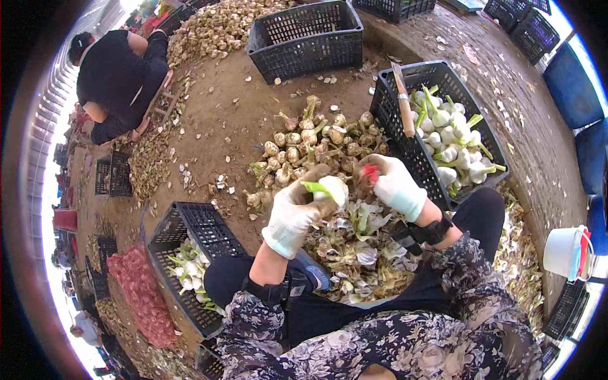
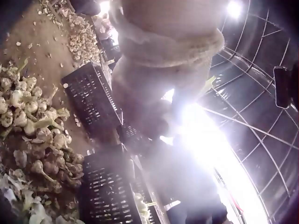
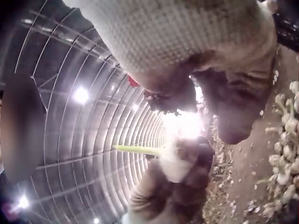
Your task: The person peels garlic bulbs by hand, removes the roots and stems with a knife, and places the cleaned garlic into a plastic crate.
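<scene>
The bare earth floor [image 1: 215, 114] looked brown and gritty, strewn with pale flakes, and on it lay a heap of rough, soil-stained bulbs [image 1: 292, 138], roundish, with stubby stems. Nearer me, a mound of papery skins and leaf scraps [image 1: 367, 253] curled between my legs, dry and ragged. To the right a black plastic crate [image 1: 411, 155] with slotted walls held smooth white bulbs [image 1: 446, 136] with green stalks, and a flat wooden strip [image 1: 403, 101] lay over its rim. A second slotted crate [image 1: 196, 221] stood on the left, beside a red mesh sack [image 1: 140, 294]. The garlic bulb [image 1: 334, 192] I had in hand was white, smooth and rounded, with a short bright green stalk pointing left; it was in front of me, raised above the near edge of the heap. My left grip [image 1: 291, 212], in a white knitted glove browned at the fingers, was closed around it, thumb and fingers against its sides. My right grip [image 1: 398, 187], in a waffle-textured glove just as stained, was apart from the bulb, its fingers curled round a small red piece [image 1: 370, 172] with something dark and fibrous by it; I could not tell what either was.
</scene>
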A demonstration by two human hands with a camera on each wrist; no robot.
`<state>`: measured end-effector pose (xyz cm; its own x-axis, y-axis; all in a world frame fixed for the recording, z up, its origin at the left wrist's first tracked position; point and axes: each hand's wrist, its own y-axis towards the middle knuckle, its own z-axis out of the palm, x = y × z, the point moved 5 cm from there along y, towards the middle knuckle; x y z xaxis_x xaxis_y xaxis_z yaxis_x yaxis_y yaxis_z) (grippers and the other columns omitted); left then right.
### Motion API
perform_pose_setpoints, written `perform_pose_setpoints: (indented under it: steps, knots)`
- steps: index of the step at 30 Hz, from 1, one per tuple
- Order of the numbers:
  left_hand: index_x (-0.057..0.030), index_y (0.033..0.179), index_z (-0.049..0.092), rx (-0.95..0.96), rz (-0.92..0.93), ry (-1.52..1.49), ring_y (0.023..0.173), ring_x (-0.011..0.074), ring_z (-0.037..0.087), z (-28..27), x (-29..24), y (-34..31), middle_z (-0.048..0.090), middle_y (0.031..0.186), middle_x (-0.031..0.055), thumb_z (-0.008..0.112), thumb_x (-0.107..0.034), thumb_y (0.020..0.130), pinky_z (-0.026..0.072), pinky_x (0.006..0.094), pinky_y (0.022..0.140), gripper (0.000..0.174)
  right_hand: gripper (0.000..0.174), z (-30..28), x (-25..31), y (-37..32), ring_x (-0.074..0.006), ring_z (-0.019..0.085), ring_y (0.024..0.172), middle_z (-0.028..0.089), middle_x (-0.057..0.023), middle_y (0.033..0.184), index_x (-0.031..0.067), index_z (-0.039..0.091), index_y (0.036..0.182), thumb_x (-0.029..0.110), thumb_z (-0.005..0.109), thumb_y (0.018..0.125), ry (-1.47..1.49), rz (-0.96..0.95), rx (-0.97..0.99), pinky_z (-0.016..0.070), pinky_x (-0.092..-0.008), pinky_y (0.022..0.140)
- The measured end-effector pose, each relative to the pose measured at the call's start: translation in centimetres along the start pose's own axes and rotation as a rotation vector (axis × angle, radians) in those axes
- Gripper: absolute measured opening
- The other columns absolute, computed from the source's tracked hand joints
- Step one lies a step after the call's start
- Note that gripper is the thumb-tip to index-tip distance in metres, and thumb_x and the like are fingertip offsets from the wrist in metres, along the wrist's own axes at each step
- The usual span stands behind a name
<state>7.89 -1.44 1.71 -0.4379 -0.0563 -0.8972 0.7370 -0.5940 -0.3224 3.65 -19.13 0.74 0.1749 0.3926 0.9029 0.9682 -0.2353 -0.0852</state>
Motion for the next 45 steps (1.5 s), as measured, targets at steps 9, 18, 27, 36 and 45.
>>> perform_pose_setpoints:
  steps: [9, 18, 27, 36, 45]
  knots:
    - [0.0019, 0.12, 0.048, -0.037, 0.0, -0.011, 0.088, 0.0127, 0.058, -0.2, -0.8, -0.5, 0.059, 0.103, 0.0079, 0.063, 0.006, 0.072, 0.0477, 0.0244, 0.076, 0.05, 0.022, 1.2, 2.0, -0.9, -0.0258, 0.059, 0.069, 0.06, -0.0192, 0.076, -0.0021, 0.058, 0.088, 0.015, 0.061, 0.074, 0.119, -0.042, 0.051, 0.0452, -0.0318, 0.064]
    - [-0.0007, 0.133, 0.032, 0.071, 0.03, -0.051, 0.098, 0.0161, 0.055, 0.3, -0.1, 0.3, 0.053, 0.117, 0.0098, 0.058, 0.005, 0.069, 0.0444, 0.0258, 0.082, 0.069, 0.033, 1.7, 2.6, -0.9, -0.0111, 0.055, 0.08, 0.057, -0.0044, 0.088, -0.0023, 0.048, 0.111, 0.017, 0.054, 0.085, 0.765, 0.177, 0.269, 0.0477, -0.0254, 0.07]
    - [0.0031, 0.128, 0.038, 0.066, 0.04, -0.088, 0.099, 0.0134, 0.053, -0.3, -0.3, 0.2, 0.052, 0.117, 0.0099, 0.064, 0.002, 0.07, 0.0428, 0.0254, 0.086, 0.064, 0.026, 1.3, -1.2, -0.7, -0.0135, 0.054, 0.07, 0.06, -0.0109, 0.076, -0.0025, 0.059, 0.092, 0.018, 0.061, 0.076, 0.461, 0.131, 0.161, 0.0443, -0.0282, 0.064]
    - [-0.0003, 0.129, 0.038, 0.091, 0.229, -0.149, 0.104, 0.0179, 0.052, 0.2, 0.8, 0.7, 0.053, 0.116, 0.0082, 0.069, 0.0, 0.067, 0.0412, 0.0307, 0.091, 0.07, 0.018, 2.1, 4.2, -2.3, -0.0372, 0.057, 0.076, 0.058, -0.0186, 0.078, 0.0034, 0.057, 0.082, 0.018, 0.061, 0.072, -0.058, -0.14, -0.075, 0.0452, -0.0415, 0.065]
    - [0.001, 0.127, 0.04, -0.133, 0.268, -0.628, 0.1, 0.0234, 0.056, -1.5, -1.1, 0.3, 0.05, 0.123, 0.0116, 0.044, -0.003, 0.074, 0.0467, 0.0355, 0.087, 0.054, 0.016, 2.3, -4.0, 0.4, -0.0358, 0.058, 0.079, 0.061, -0.0204, 0.083, 0.0016, 0.061, 0.082, 0.012, 0.055, 0.071, -0.001, 0.175, -0.36, 0.0467, -0.0389, 0.07]
